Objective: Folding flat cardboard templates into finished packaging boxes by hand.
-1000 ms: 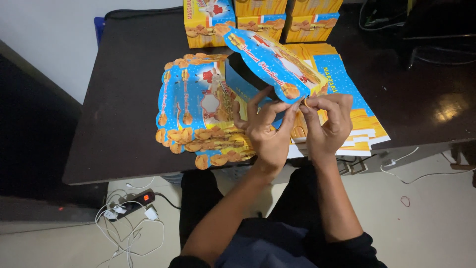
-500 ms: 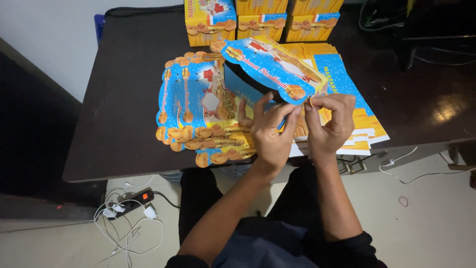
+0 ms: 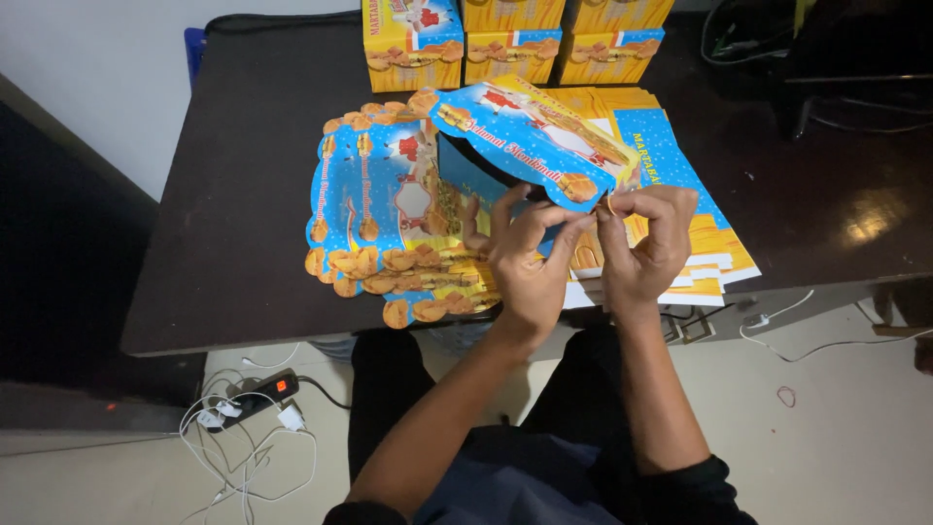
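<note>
Blue printed carton (image 3: 530, 136) half-folded, left hand (image 3: 525, 255) and right hand (image 3: 646, 243) both pinching its flap edge, flat carton stack (image 3: 389, 209) beside (scalloped), dark table (image 3: 233, 194).

Table (image 3: 233, 204) setup: three boxes (image 3: 510, 39) in a row along the back edge. Stack of flat sheets (image 3: 700, 224) on the right, another fanned pile (image 3: 379, 224) to its left. Half-folded box (image 3: 525, 141) sits between them, just behind both hands (image 3: 583, 253). Power strip (image 3: 262, 394) on the floor, front left.
</note>
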